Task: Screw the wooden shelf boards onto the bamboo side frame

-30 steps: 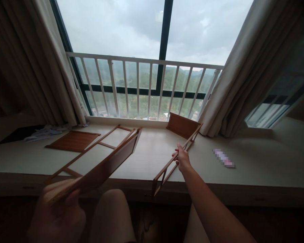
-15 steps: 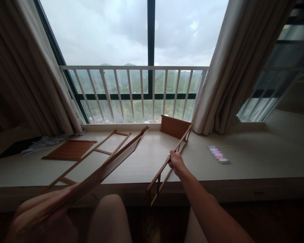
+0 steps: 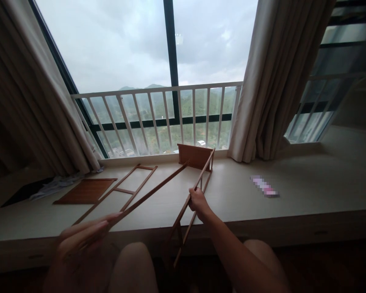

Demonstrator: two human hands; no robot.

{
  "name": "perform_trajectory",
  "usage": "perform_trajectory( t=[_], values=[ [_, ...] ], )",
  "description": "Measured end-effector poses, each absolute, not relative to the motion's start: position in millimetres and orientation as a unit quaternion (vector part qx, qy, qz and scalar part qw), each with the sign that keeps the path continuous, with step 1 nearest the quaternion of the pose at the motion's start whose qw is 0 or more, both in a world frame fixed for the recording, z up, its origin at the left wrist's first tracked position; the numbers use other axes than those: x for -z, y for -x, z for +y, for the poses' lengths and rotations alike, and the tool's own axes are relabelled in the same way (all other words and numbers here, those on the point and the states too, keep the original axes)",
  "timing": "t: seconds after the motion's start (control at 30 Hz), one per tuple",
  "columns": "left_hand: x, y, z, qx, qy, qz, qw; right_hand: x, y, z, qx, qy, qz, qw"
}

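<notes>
My left hand [image 3: 90,234] is closed around a long brown wooden board [image 3: 158,188], seen nearly edge-on. Its far tip overlaps the lower left of a wooden panel [image 3: 193,155] in view; whether they touch I cannot tell. My right hand [image 3: 199,201] grips one rail of a ladder-like wooden frame [image 3: 205,166], tilted, its near end hanging past the ledge's front edge. That panel stands upright at the frame's far end and appears joined to it. Left of centre, a second ladder-like frame [image 3: 125,191] lies flat, partly behind my left hand.
A pale window ledge [image 3: 232,191] carries a flat slatted wooden panel [image 3: 87,190], white crumpled material [image 3: 53,187] and a blurred pinkish item [image 3: 264,186]. White railing [image 3: 179,114] and curtains [image 3: 259,101] border it at the back. My knees are at its front edge.
The board in my left hand has turned from showing its face to nearly edge-on, its far tip nearer the upright panel. The view has tilted and shifted; my right hand keeps its grip.
</notes>
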State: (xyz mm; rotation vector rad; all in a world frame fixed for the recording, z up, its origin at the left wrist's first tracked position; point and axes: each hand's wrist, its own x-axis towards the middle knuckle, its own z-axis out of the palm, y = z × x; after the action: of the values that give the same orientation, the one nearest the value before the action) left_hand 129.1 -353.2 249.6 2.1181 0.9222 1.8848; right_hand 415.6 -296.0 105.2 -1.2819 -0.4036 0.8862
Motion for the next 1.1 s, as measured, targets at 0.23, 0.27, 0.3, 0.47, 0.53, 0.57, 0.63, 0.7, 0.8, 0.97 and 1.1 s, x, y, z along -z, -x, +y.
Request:
perform_trajectory(
  t=[0.23,0.27,0.3,0.47,0.53,0.57,0.63,0.7,0.8,0.97,1.1],
  values=[
    [-228,-145,-279,-0.649,-0.693,0.287,0.125,-105,-439,-322,-0.408,0.569,-0.202,0.685],
    [-225,-148,-269,-0.649,-0.681,0.312,0.138,-105,-443,-326,-0.411,0.570,-0.206,0.681],
    [-222,-153,-259,-0.644,-0.667,0.343,0.153,-105,-446,-330,-0.415,0.572,-0.210,0.676],
    [-202,-191,-207,-0.587,-0.679,0.374,0.234,-103,-456,-336,-0.430,0.578,-0.248,0.647],
    [-193,-208,-186,-0.574,-0.691,0.360,0.250,-101,-460,-337,-0.427,0.582,-0.266,0.639],
    [-190,-216,-177,-0.568,-0.698,0.354,0.253,-99,-462,-338,-0.421,0.585,-0.274,0.636],
    [-186,-230,-160,-0.557,-0.714,0.340,0.255,-94,-469,-340,-0.399,0.593,-0.286,0.639],
    [-187,-242,-148,-0.543,-0.733,0.326,0.249,-88,-478,-342,-0.365,0.600,-0.290,0.650],
    [-203,-261,-137,-0.513,-0.772,0.302,0.225,-80,-498,-343,-0.313,0.605,-0.287,0.674],
    [-243,-304,-124,-0.371,-0.883,0.233,0.169,-67,-533,-335,-0.249,0.603,-0.287,0.701],
    [-249,-349,-110,-0.206,-0.956,0.165,0.128,-50,-557,-325,-0.218,0.605,-0.283,0.712]
  ],
)
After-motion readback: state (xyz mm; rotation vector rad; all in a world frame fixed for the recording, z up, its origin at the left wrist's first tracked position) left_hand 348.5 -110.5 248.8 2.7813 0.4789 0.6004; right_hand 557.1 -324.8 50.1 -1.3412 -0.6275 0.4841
